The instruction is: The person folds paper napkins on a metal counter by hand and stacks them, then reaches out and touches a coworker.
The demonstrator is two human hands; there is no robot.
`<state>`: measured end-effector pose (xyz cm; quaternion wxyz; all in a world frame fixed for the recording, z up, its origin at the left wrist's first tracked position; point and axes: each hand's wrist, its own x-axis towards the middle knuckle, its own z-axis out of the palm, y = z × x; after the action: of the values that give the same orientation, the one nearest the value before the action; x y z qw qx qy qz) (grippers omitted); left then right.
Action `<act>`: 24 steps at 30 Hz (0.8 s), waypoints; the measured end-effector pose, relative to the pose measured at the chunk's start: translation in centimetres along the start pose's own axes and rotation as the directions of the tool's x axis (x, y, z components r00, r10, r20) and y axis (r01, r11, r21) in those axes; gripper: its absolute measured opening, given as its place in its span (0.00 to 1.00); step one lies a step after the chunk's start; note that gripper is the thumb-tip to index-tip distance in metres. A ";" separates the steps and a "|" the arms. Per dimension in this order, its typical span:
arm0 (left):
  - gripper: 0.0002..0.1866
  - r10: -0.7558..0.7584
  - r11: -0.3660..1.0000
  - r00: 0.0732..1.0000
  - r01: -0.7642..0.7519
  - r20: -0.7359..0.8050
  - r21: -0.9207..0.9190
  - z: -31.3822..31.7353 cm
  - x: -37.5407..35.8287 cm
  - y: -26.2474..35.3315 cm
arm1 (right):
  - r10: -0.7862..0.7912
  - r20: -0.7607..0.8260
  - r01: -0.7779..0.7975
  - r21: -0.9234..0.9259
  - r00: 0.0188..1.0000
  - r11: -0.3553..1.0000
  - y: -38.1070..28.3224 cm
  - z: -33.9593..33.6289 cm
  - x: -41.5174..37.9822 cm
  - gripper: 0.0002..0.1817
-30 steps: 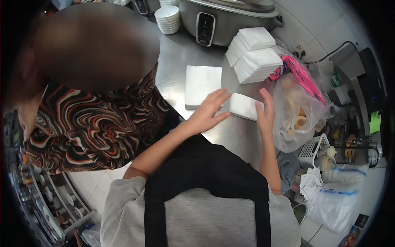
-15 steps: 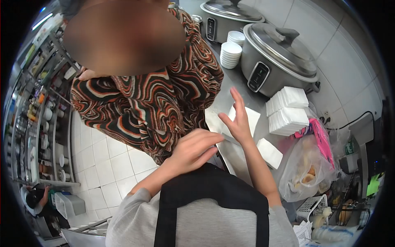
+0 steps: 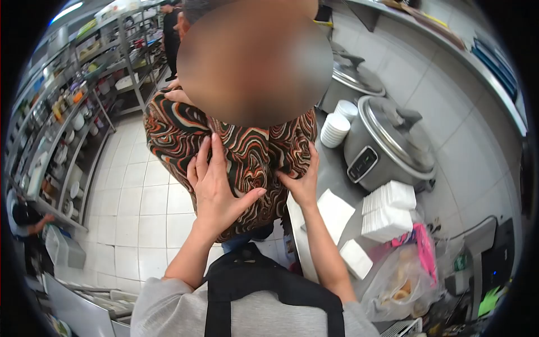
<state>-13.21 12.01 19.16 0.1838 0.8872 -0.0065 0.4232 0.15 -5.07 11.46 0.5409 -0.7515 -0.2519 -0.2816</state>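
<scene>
In front of me stands a person in a swirl-patterned top (image 3: 247,151) of black, orange and white. My left hand (image 3: 216,188) is raised before the top, back of the hand toward me, fingers stretched and thumb pointing out to the right. It holds nothing. My right hand (image 3: 303,182) is up on the other side, thumb and fingers spread, its fingertips overlapping the edge of the top. Between the two hands there is a gap with only the patterned cloth behind it. Nearest to my right forearm lies a sheet of white paper (image 3: 331,216) on the metal counter (image 3: 309,253).
Along the wall stand two large cookers (image 3: 387,140) and stacked white cups (image 3: 335,130). Piled napkins (image 3: 387,210), a small white stack (image 3: 356,258) and a plastic bag (image 3: 398,283) share the counter. Metal shelving (image 3: 104,112) lines the left, where another person (image 3: 28,219) stands.
My hands have moved apart and forward, from close together at the counter edge to in front of the patterned top. The view has tilted up, showing the wall shelf and a person far back.
</scene>
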 end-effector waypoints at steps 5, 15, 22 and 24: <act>0.65 -0.045 0.998 0.998 0.047 -0.053 0.042 1.1 0.8 -0.8 | 0.042 -0.061 -0.038 0.069 0.997 0.997 -0.9 1.6 -0.7 0.39; 0.61 -0.063 0.997 0.993 0.067 -0.104 0.032 2.5 3.2 -4.3 | 0.091 -0.074 -0.090 0.014 0.993 0.996 -1.1 5.0 -0.8 0.34; 0.57 -0.178 0.980 0.959 0.192 -0.221 0.044 4.9 4.7 -8.7 | 0.004 -0.059 -0.005 -0.010 0.998 1.000 0.0 9.1 1.6 0.37; 0.57 -0.199 0.973 0.948 0.221 -0.250 0.064 5.6 5.5 -10.9 | -0.023 -0.052 0.023 -0.009 0.998 1.000 0.0 10.7 2.5 0.37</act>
<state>-3.70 21.08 16.59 0.1868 0.8321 0.1296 0.5058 3.53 5.38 10.44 0.5406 -0.7434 -0.2452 -0.3084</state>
